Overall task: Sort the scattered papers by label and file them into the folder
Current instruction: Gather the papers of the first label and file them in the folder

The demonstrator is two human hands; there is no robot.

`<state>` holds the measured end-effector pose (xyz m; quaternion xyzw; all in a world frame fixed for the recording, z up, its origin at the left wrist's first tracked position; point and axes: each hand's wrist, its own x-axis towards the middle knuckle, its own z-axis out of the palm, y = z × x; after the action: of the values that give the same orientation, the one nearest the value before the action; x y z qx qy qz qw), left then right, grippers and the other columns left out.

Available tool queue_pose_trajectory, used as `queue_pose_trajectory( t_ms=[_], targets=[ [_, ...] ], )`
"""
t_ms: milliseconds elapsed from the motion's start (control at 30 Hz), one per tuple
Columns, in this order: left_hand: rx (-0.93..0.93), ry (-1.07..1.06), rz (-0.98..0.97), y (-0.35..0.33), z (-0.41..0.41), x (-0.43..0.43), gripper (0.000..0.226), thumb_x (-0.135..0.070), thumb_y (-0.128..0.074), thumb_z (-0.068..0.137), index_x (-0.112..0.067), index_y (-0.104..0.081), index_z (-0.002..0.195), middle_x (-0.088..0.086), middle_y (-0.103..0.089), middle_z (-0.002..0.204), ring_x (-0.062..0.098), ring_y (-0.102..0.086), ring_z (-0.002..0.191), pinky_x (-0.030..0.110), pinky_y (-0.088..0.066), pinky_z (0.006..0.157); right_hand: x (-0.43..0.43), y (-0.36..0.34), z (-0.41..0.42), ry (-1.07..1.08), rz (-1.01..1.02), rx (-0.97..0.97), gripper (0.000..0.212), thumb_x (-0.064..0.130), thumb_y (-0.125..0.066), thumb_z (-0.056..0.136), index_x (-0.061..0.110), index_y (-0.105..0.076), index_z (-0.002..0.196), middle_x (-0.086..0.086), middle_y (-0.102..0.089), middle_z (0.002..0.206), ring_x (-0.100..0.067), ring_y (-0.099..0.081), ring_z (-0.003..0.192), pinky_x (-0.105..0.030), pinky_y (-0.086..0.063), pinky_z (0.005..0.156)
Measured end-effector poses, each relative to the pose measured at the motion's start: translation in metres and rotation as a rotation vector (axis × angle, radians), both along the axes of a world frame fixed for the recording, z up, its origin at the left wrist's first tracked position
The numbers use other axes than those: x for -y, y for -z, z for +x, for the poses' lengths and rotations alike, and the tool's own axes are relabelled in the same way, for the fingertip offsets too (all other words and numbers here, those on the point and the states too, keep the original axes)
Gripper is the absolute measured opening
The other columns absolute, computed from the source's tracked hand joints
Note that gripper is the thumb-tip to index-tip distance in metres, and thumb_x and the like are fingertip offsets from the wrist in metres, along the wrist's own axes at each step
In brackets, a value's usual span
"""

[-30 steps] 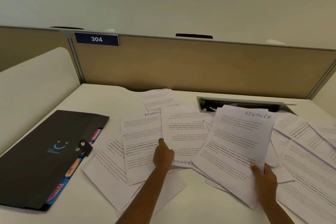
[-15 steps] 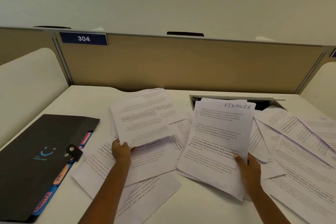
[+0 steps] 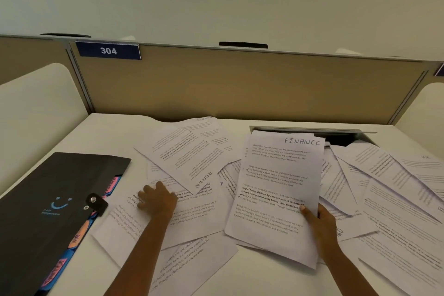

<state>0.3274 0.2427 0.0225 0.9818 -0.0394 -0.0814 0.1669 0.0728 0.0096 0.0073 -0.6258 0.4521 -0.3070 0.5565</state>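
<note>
Many papers point(image 3: 396, 199) lie scattered and overlapping across the white tabletop point(image 3: 115, 132), from its middle out to the right edge. At the left lies the black folder point(image 3: 48, 199), its flap snapped closed, coloured tabs poking out along its right side. Upright at centre right is a sheet headed FINANCE point(image 3: 278, 187), pinched at its lower right edge in the grip of the right hand point(image 3: 319, 221), thumb on the front. Left hand point(image 3: 157, 200) rests on the loose sheets just right of the folder, fingers spread, holding nothing.
</note>
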Motion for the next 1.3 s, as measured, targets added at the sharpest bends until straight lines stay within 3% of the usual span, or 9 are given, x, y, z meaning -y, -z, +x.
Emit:
queue_pose_trajectory(
  t_ms=[200,333,500,700,833,1000,1133,1233,1300],
  targets=[
    [-0.038,-0.075,-0.004,-0.001,-0.003,-0.007,0.063,-0.039,-0.061,0.083,-0.008,-0.031,0.129,0.021,-0.034,0.131,0.031,-0.039,0.122,0.041,-0.039,0.099,-0.006,-0.003,-0.002,-0.009,0.013,0.042,0.007,0.013,-0.059,0.086,0.019,-0.058,0.084,-0.007,-0.065,0.083,-0.028,-0.062,0.074,-0.037,-0.052,0.066],
    [-0.14,-0.136,-0.252,-0.007,-0.002,-0.009,0.063,-0.022,-0.069,0.079,-0.002,-0.033,0.126,0.025,-0.038,0.128,0.036,-0.05,0.113,0.041,-0.045,0.091,-0.007,-0.006,-0.007,-0.002,0.046,0.083,0.005,0.013,-0.059,0.086,0.012,-0.059,0.091,-0.004,-0.063,0.08,-0.023,-0.06,0.07,-0.03,-0.048,0.059],
    [-0.231,-0.163,-0.58,-0.012,-0.003,-0.014,0.051,-0.002,-0.06,0.084,0.006,-0.035,0.127,0.025,-0.05,0.125,0.038,-0.051,0.113,0.038,-0.044,0.088,-0.003,-0.008,-0.01,0.03,0.069,0.103,0.004,0.016,-0.059,0.087,0.013,-0.059,0.09,-0.014,-0.063,0.091,-0.028,-0.059,0.074,-0.033,-0.05,0.066],
    [0.112,-0.08,-0.64,-0.042,-0.004,-0.016,0.029,-0.005,-0.048,0.091,0.001,-0.05,0.119,0.022,-0.058,0.117,0.037,-0.056,0.106,0.036,-0.044,0.081,0.002,-0.019,-0.012,0.061,0.044,0.188,0.032,0.01,-0.056,0.088,0.004,-0.054,0.119,-0.012,-0.06,0.108,-0.031,-0.056,0.094,-0.034,-0.046,0.08],
    [0.302,-0.064,-0.666,-0.069,0.002,-0.02,0.025,-0.018,-0.043,0.095,-0.003,-0.056,0.11,0.018,-0.061,0.108,0.033,-0.06,0.093,0.035,-0.046,0.075,0.003,-0.022,-0.012,0.067,0.078,0.254,0.034,0.008,-0.059,0.086,0.002,-0.055,0.119,-0.013,-0.061,0.109,-0.033,-0.057,0.103,-0.027,-0.055,0.07],
    [0.504,-0.015,-0.655,-0.099,-0.008,-0.027,0.029,-0.02,-0.045,0.094,-0.004,-0.055,0.115,0.018,-0.058,0.108,0.034,-0.06,0.09,0.039,-0.049,0.075,-0.001,-0.026,-0.01,0.03,0.107,0.261,0.034,0.007,-0.061,0.084,0.003,-0.057,0.118,-0.017,-0.063,0.114,-0.036,-0.058,0.106,-0.043,-0.051,0.085],
    [0.615,-0.032,-0.653,-0.119,-0.019,-0.035,0.032,-0.015,-0.048,0.092,-0.003,-0.05,0.121,0.02,-0.055,0.112,0.037,-0.06,0.093,0.038,-0.049,0.072,-0.007,-0.033,-0.009,-0.017,0.09,0.297,0.035,0.003,-0.059,0.084,0.004,-0.055,0.118,-0.013,-0.062,0.109,-0.032,-0.059,0.096,-0.027,-0.054,0.068],
    [0.653,-0.062,-0.709,-0.131,-0.024,-0.04,0.033,-0.013,-0.044,0.093,-0.001,-0.047,0.124,0.02,-0.052,0.117,0.037,-0.058,0.097,0.037,-0.047,0.071,-0.013,-0.039,-0.007,-0.046,0.071,0.29,0.031,0.016,-0.067,0.079,0.011,-0.059,0.109,-0.017,-0.064,0.111,-0.035,-0.061,0.096,-0.037,-0.055,0.074],
    [0.647,-0.071,-0.752,-0.136,-0.023,-0.044,0.032,-0.012,-0.041,0.095,-0.002,-0.045,0.125,0.02,-0.051,0.119,0.035,-0.057,0.099,0.033,-0.044,0.07,-0.015,-0.042,-0.005,-0.054,0.066,0.297,0.055,0.035,-0.076,0.065,0.01,-0.059,0.111,-0.015,-0.065,0.108,-0.031,-0.063,0.093,-0.039,-0.056,0.077]
  ],
)
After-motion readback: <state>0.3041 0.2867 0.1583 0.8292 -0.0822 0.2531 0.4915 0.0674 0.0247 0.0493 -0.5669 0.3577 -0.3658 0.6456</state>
